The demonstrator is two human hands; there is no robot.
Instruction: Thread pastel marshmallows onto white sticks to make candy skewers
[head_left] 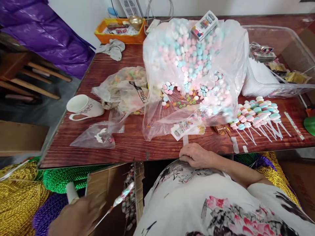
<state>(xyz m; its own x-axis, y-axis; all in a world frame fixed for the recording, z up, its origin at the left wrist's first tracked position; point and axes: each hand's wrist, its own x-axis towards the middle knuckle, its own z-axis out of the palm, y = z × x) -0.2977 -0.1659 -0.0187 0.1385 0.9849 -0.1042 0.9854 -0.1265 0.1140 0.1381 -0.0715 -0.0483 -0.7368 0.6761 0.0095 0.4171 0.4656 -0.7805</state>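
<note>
At the lower left, my left hand (78,211) is blurred by motion, its fingers stretched out towards the right. Close beside it, a wrapped marshmallow stick (123,195) slants above an open cardboard box (105,190); I see no finger wrapped round it. Similar wrapped sticks (129,209) lie inside the box. My right hand (197,155) rests at the table's front edge with curled fingers, and nothing shows in it. Beyond that hand lie printed cards (182,129). To its right, several unwrapped marshmallow skewers (258,114) lie in a pile on the table.
A big clear bag of pastel marshmallows (197,62) fills the table's middle, a small box (204,25) on top. Left are a bag of candy rings (130,85), a white mug (85,107) and an orange tray (120,37). A clear bin (275,90) stands right.
</note>
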